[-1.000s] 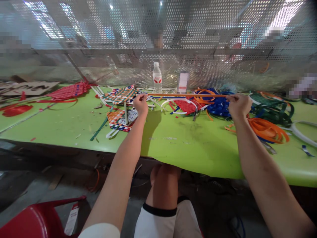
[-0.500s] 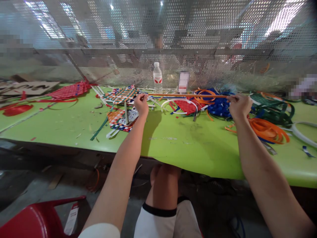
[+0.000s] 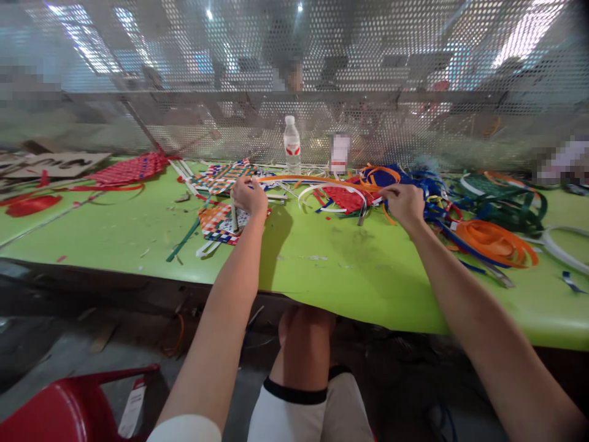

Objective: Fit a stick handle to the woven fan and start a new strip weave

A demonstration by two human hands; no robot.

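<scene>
An orange strip (image 3: 313,178) spans the gap between my two hands above the green table, bowed slightly upward. My left hand (image 3: 251,195) pinches its left end, over a woven orange, blue and white piece (image 3: 214,221). At the other end, my right hand (image 3: 405,201) has its fingers closed on the strip. Behind the strip lie a red woven piece (image 3: 347,197) and a curved white strip (image 3: 301,197). Another checkered woven piece (image 3: 225,178) sits beyond my left hand.
A water bottle (image 3: 291,146) stands at the back before a perforated metal screen (image 3: 207,110). Coiled orange strips (image 3: 494,242), green strips (image 3: 510,202) and blue strips (image 3: 418,184) lie to the right. A red woven piece (image 3: 129,169) is at left; a red stool (image 3: 59,411) stands below.
My right hand has moved left, toward my left hand, which has shifted slightly left and down. The orange strip has gone from taut and straight to a slack bow.
</scene>
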